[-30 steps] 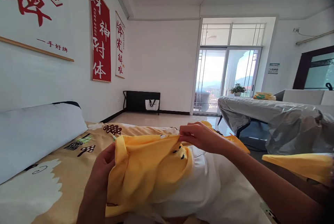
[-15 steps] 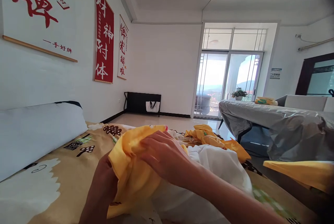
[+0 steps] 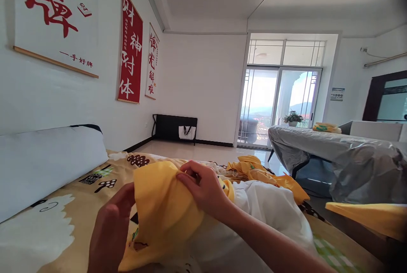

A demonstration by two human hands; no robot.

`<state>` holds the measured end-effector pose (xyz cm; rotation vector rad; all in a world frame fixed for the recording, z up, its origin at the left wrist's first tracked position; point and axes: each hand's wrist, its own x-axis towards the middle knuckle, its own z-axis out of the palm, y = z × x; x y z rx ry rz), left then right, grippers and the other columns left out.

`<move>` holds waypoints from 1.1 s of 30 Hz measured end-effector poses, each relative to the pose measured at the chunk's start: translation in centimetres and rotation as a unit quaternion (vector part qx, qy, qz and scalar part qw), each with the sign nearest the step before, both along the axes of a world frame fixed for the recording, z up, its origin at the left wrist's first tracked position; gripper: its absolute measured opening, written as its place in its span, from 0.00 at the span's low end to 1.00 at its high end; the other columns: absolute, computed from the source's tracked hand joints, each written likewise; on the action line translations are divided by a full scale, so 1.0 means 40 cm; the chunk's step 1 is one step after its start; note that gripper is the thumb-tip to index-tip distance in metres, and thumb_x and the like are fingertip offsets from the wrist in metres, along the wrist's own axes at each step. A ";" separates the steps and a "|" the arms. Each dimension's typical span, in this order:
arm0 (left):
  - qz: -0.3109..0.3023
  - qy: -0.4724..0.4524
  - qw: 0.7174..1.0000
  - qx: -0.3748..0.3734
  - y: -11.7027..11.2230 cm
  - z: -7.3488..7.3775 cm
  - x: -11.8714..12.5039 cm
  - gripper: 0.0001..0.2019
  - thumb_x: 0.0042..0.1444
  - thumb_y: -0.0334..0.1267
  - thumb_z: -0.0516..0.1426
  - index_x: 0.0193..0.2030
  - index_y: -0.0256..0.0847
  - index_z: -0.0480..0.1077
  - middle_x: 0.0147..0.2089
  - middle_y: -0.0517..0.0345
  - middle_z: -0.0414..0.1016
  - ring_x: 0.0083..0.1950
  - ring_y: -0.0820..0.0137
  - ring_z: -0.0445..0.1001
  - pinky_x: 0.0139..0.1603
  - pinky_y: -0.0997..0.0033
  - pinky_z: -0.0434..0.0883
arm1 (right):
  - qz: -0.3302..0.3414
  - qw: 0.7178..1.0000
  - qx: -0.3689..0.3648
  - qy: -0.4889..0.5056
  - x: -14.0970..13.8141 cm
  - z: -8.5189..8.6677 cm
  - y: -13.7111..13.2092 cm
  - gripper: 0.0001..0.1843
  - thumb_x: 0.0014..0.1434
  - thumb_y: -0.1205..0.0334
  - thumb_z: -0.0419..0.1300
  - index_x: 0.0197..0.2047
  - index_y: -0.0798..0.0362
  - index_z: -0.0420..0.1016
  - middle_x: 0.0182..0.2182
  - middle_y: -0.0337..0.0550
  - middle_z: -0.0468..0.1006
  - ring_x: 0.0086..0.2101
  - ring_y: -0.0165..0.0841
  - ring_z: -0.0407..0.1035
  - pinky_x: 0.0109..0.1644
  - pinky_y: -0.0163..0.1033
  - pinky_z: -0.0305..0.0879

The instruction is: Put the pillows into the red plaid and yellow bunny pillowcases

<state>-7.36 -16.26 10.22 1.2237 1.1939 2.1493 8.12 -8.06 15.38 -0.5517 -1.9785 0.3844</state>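
Soft yellow printed cloth (image 3: 163, 199), 7 o'clock in view.
Right hand (image 3: 206, 188) pinches it at 1 o'clock; left hand (image 3: 110, 220) touches its 9 o'clock edge, can't tell if gripping. Plump white fabric bundle (image 3: 270, 209) at cloth's 3 o'clock.

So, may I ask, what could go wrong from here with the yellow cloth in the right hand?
The yellow cloth might slip, since the right hand seems to pinch only a small part of it. It could also bunch against the wrinkled white fabric beside it. The crumpled yellow pile near the far edge of the patterned bedding may slide off if disturbed.
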 end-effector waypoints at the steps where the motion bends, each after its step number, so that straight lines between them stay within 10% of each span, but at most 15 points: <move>1: 0.001 0.012 1.000 -0.009 -0.007 0.002 0.009 0.33 0.40 0.68 0.58 0.39 0.39 0.75 0.41 0.51 0.80 0.44 0.55 0.75 0.35 0.68 0.73 | 0.000 1.000 -0.006 0.014 -0.003 0.001 0.003 0.08 0.56 0.59 0.59 0.29 0.52 0.72 0.18 0.30 0.61 0.22 0.25 0.54 0.26 0.32 0.52; 8: 0.054 -0.014 0.989 -0.136 0.001 0.005 0.056 0.18 0.37 0.50 0.67 0.27 0.38 0.73 0.27 0.50 0.79 0.35 0.52 0.78 0.28 0.65 0.75 | 0.106 0.994 -0.019 -0.006 -0.007 0.008 -0.004 0.07 0.56 0.59 0.62 0.31 0.52 0.78 0.23 0.35 0.73 0.26 0.27 0.64 0.32 0.33 0.60; 14: -0.029 -0.099 0.977 -0.186 0.001 -0.028 0.021 0.26 0.37 0.52 0.68 0.41 0.37 0.74 0.28 0.54 0.79 0.28 0.58 0.77 0.18 0.69 0.69 | 0.080 0.980 0.150 -0.102 0.001 0.006 -0.006 0.12 0.64 0.56 0.57 0.34 0.52 0.79 0.24 0.37 0.74 0.26 0.27 0.66 0.33 0.32 0.62; 19: -0.064 -0.070 0.987 -0.131 0.009 -0.020 0.010 0.26 0.39 0.54 0.66 0.39 0.35 0.76 0.28 0.51 0.79 0.30 0.56 0.78 0.25 0.67 0.73 | -0.069 0.874 0.443 -0.190 0.027 -0.006 0.018 0.19 0.68 0.57 0.48 0.31 0.54 0.74 0.21 0.39 0.71 0.22 0.29 0.62 0.26 0.36 0.54; 25: 0.045 0.029 0.994 -0.100 0.021 0.010 0.002 0.22 0.36 0.53 0.67 0.29 0.36 0.74 0.25 0.55 0.77 0.28 0.61 0.75 0.25 0.72 0.70 | -0.130 0.803 0.541 -0.213 0.084 -0.017 0.039 0.16 0.67 0.58 0.51 0.35 0.57 0.74 0.23 0.42 0.73 0.25 0.32 0.65 0.28 0.38 0.55; 33: 0.040 -0.029 0.992 -0.117 0.004 -0.008 0.020 0.22 0.38 0.56 0.65 0.25 0.37 0.72 0.20 0.57 0.72 0.21 0.64 0.71 0.17 0.73 0.64 | 0.039 0.975 0.187 -0.109 0.093 0.057 0.028 0.14 0.68 0.59 0.48 0.40 0.53 0.74 0.35 0.44 0.78 0.38 0.33 0.69 0.45 0.39 0.62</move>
